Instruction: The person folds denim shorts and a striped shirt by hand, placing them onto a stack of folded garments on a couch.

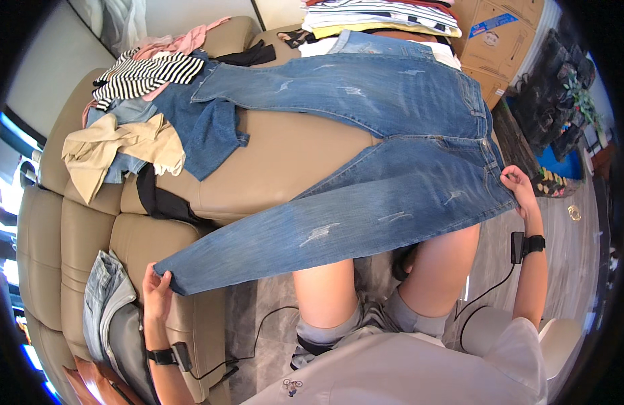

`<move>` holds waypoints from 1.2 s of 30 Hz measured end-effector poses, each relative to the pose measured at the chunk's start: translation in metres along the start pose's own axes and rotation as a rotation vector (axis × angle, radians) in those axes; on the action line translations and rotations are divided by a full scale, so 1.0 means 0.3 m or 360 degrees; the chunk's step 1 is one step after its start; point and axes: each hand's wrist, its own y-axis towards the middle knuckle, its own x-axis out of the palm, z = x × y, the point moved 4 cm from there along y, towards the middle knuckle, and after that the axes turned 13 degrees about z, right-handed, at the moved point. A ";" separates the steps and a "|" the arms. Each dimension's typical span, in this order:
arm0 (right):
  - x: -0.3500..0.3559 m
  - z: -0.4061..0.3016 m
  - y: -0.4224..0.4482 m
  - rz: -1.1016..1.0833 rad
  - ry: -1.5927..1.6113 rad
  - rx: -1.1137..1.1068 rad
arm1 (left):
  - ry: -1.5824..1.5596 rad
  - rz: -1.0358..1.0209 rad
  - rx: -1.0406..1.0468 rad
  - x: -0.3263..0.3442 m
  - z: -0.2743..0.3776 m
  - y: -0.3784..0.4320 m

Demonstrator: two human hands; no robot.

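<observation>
A pair of distressed blue jeans [342,212] is spread wide, one leg stretched above my knees and the other lying across the tan leather sofa [291,157]. My left hand [158,291] pinches the hem of the nearer leg at the lower left. At the waistband end on the right, my right hand [519,187] grips the side edge near the pocket. The waistband, with its button and fly, faces right. Frayed light patches mark both legs.
Heaped clothes lie at the upper left: a striped top [145,76], beige fabric [124,144], dark denim [205,131]. Folded garments [382,17] are stacked at the back, by cardboard boxes [499,40]. Folded jeans [102,288] and a black bag [132,344] rest at the left. Cables run from both wrist straps.
</observation>
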 end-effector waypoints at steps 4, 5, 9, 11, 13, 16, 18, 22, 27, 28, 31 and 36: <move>0.028 -0.006 -0.018 0.0041 -0.0007 -0.0075 | -0.0127 0.0378 -0.0200 -0.009 -0.188 -0.036; 0.030 -0.011 -0.021 0.0069 -0.0012 -0.0135 | -0.0100 0.0383 -0.0262 -0.019 -0.244 -0.053; 0.033 -0.001 -0.019 0.0095 -0.0113 -0.0212 | -0.0023 0.0853 -0.0163 0.120 -0.338 -0.227; 0.018 0.012 -0.012 0.0107 -0.0065 -0.0220 | -0.0183 0.1007 -0.0390 0.142 -0.483 -0.311; 0.023 -0.011 -0.033 0.0125 -0.0020 -0.0237 | -0.0288 0.1012 -0.0828 0.224 -0.546 -0.407; 0.034 0.001 -0.029 0.0053 0.0008 -0.0200 | -0.0615 0.0377 -0.1366 0.253 -0.722 -0.442; 0.035 -0.003 -0.045 0.0089 0.0065 -0.0179 | -0.0969 0.0184 -0.1364 0.363 -0.671 -0.420; 0.010 0.040 -0.020 0.0137 0.0050 -0.0240 | -0.0965 0.0244 -0.1193 0.410 -0.670 -0.328; 0.049 -0.012 -0.078 0.0183 0.0077 -0.0228 | -0.0056 0.0591 0.0055 0.359 -0.308 -0.207; 0.048 -0.013 -0.074 0.0214 0.0069 -0.0286 | 0.0045 0.0659 0.0347 0.314 -0.216 -0.161; 0.035 -0.011 -0.052 0.0203 0.0009 -0.0319 | 0.0280 0.0644 0.0826 0.096 0.104 0.008; 0.046 -0.065 -0.082 0.0199 0.0023 -0.0358 | 0.0101 0.0239 0.0884 0.045 0.507 0.094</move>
